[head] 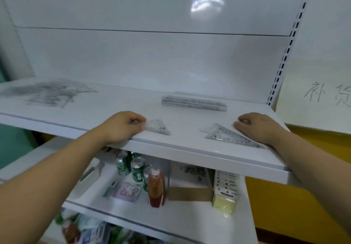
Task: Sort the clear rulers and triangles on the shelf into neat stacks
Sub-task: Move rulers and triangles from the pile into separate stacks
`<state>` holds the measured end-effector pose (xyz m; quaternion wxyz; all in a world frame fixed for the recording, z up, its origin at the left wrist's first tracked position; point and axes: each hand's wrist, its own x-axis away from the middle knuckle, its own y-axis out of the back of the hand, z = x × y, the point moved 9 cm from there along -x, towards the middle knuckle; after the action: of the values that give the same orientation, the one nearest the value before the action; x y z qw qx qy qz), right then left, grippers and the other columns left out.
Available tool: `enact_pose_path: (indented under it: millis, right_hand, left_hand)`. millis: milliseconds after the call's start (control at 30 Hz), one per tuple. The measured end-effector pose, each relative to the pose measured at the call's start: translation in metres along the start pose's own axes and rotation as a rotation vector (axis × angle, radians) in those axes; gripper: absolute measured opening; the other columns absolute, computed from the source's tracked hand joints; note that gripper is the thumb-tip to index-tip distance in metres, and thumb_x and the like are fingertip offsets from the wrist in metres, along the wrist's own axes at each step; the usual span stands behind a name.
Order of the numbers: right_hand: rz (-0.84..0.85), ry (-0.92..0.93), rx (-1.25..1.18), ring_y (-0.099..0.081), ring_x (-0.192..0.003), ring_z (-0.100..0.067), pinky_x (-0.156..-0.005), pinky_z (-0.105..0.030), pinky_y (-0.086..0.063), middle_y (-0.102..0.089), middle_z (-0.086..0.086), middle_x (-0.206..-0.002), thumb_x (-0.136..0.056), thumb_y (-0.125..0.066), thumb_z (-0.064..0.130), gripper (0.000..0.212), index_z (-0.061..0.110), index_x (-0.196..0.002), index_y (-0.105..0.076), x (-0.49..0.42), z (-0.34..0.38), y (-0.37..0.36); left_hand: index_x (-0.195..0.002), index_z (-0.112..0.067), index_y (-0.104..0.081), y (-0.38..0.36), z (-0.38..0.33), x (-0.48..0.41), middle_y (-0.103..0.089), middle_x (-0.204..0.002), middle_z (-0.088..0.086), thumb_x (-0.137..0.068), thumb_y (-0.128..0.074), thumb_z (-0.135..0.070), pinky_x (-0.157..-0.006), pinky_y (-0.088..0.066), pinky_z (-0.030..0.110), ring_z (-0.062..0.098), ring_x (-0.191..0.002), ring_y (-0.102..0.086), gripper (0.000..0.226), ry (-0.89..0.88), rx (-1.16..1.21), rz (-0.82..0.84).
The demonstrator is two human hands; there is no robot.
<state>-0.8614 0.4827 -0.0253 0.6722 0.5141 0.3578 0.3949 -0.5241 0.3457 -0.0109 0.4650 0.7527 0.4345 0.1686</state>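
A: Entry one, small triangle (156, 128)?
B: Top shelf (186, 126), front, left of centre. Left hand (121, 128) pinches its left end, fingers curled.
A: Large triangle (231, 134)?
B: Front right, lying flat. Right hand (260, 128) at its right edge, fingers curled, thumb touching; whether it grips, cannot tell.
A: Rulers?
B: Ruler stack (193, 102) behind, between the hands. Loose pile (47, 93) far left.

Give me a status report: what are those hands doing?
Left hand pinches small triangle. Right hand on large triangle, grip unclear. Ruler stack behind; loose pile far left. Nothing blocking.
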Motion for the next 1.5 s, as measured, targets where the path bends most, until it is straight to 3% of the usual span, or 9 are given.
enact_pose_path:
  millis: [233, 400, 633, 1033, 1300, 1500]
  right_hand:
    - [0.017, 0.040, -0.002, -0.049, -0.118, -0.024, -0.101, -0.036, -0.038, -0.053, -0.005, -0.133, -0.093, -0.042, 0.053, 0.050, 0.019, -0.127, -0.054, -0.001, 0.005, 0.003]
    - [-0.031, 0.009, 0.007, -0.044, -0.126, -0.025, -0.104, -0.037, -0.034, -0.046, -0.005, -0.141, -0.094, -0.039, 0.055, 0.053, 0.020, -0.133, -0.049, -0.011, 0.027, 0.015]
    - [-0.028, 0.221, 0.042, -0.045, -0.125, -0.027, -0.102, -0.034, -0.035, -0.047, -0.007, -0.139, -0.093, -0.043, 0.053, 0.054, 0.018, -0.135, -0.046, -0.041, 0.178, 0.008]
    - [0.129, 0.424, 0.030, -0.028, -0.140, -0.023, -0.112, -0.036, -0.024, -0.027, -0.002, -0.154, -0.094, -0.038, 0.057, 0.064, 0.023, -0.147, -0.028, -0.077, 0.470, -0.087]
    - [0.130, 0.392, -0.050, -0.027, -0.140, -0.025, -0.111, -0.035, -0.023, -0.024, -0.006, -0.155, -0.092, -0.039, 0.059, 0.071, 0.017, -0.149, -0.025, -0.120, 0.560, -0.116]
    - [0.168, 0.366, -0.072, -0.026, -0.140, -0.028, -0.112, -0.037, -0.024, -0.024, -0.007, -0.154, -0.091, -0.040, 0.060, 0.073, 0.018, -0.149, -0.023, -0.178, 0.594, -0.129]
  left_hand:
    - [-0.115, -0.024, -0.064, -0.001, 0.006, -0.001, -0.061, -0.121, -0.004, -0.088, -0.062, -0.024, -0.091, -0.036, 0.026, 0.013, -0.114, -0.051, 0.027, 0.046, 0.121, -0.143]
    - [-0.121, -0.024, -0.060, -0.002, 0.006, -0.003, -0.059, -0.122, -0.006, -0.088, -0.063, -0.028, -0.091, -0.034, 0.023, 0.009, -0.111, -0.050, 0.033, 0.001, 0.126, -0.065]
    - [-0.136, -0.026, -0.045, 0.032, 0.045, -0.007, -0.037, -0.148, -0.003, -0.091, -0.055, -0.042, -0.105, -0.028, 0.029, 0.017, -0.134, -0.035, 0.049, 0.019, -0.120, 0.088]
    - [-0.140, -0.025, -0.041, 0.160, 0.270, 0.009, -0.033, -0.151, -0.002, -0.091, -0.050, -0.052, -0.107, -0.029, 0.031, 0.019, -0.135, -0.036, 0.057, 0.192, -0.216, 0.050]
    - [-0.134, -0.026, -0.047, 0.219, 0.361, -0.011, -0.040, -0.146, 0.001, -0.086, -0.054, -0.054, -0.107, -0.034, 0.038, 0.023, -0.131, -0.040, 0.056, 0.244, -0.170, -0.069]
    - [-0.145, -0.029, -0.031, 0.226, 0.377, -0.067, -0.024, -0.155, -0.002, -0.087, -0.056, -0.051, -0.114, -0.019, 0.036, 0.020, -0.143, -0.021, 0.067, 0.138, -0.200, -0.042]
